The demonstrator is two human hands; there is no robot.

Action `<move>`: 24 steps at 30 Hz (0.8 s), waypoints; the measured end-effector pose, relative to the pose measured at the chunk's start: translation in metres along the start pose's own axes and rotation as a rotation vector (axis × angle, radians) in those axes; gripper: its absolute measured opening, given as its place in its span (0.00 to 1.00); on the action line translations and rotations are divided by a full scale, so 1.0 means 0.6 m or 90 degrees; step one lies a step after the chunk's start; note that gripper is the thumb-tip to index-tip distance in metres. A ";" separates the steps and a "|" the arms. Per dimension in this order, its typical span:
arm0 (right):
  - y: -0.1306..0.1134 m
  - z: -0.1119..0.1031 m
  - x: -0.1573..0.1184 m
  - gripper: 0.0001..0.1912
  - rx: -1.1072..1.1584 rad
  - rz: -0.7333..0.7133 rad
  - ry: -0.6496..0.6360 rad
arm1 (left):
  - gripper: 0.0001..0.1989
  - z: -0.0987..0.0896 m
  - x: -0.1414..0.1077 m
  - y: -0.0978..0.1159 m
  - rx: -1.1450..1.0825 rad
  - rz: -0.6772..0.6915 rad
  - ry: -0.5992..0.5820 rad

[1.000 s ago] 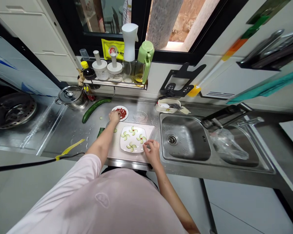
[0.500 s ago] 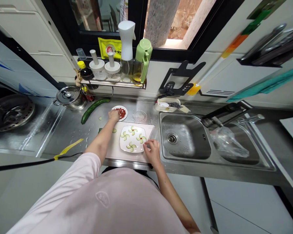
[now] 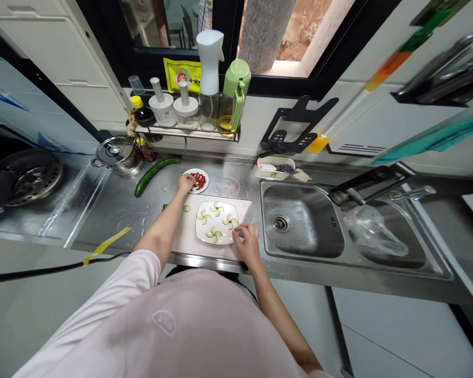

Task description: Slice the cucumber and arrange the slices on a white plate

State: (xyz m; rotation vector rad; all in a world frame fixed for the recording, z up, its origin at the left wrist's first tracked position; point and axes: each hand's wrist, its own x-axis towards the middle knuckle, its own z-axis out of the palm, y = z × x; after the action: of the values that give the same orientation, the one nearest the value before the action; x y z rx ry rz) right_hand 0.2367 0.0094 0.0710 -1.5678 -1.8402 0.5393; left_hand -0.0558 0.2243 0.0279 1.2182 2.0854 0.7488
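Note:
My left hand (image 3: 185,183) reaches over the left side of a small round white plate (image 3: 205,181) holding chopped red bits (image 3: 199,181). Its fingers are bunched in a pinch, and whatever lies between them is hidden. Beside the right edge of a square white plate (image 3: 216,224), my right hand (image 3: 247,240) has thumb and forefinger pressed together; anything held there is too small to tell. Thin green slices (image 3: 214,234) form several pinwheels on this plate, some with red at the centre. Under it is a pale cutting board (image 3: 184,237) with a round green slice (image 3: 186,208).
A whole cucumber (image 3: 154,174) lies at the back left near a lidded steel pot (image 3: 118,156). To the right is a steel sink (image 3: 299,210). Above the counter, a rack (image 3: 189,131) carries condiment jars and a green-topped oil bottle (image 3: 231,97).
The view has shifted slightly. My left hand has drawn a little left across the red bits, its fingers still bunched. My right hand stays by the square plate.

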 end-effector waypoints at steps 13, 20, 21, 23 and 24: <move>0.002 0.001 -0.014 0.08 0.001 -0.003 -0.005 | 0.11 -0.013 -0.033 0.004 -0.298 -0.026 -0.014; -0.002 0.004 -0.019 0.08 -0.005 -0.001 -0.013 | 0.09 -0.009 -0.080 0.021 -0.432 -0.043 0.015; -0.003 0.004 -0.019 0.08 -0.003 -0.004 -0.012 | 0.09 -0.006 -0.090 0.022 -0.449 -0.044 0.005; -0.005 0.006 -0.018 0.08 0.001 -0.008 -0.009 | 0.09 0.000 -0.113 0.025 -0.469 -0.050 -0.014; -0.007 0.007 -0.017 0.08 0.003 -0.009 -0.007 | 0.09 0.003 -0.126 0.027 -0.469 -0.055 -0.023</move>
State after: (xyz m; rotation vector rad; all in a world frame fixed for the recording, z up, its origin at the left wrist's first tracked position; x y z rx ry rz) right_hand 0.2318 -0.0008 0.0687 -1.5496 -1.8554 0.5466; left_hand -0.0160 0.1639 0.0547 0.7130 1.5797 1.2851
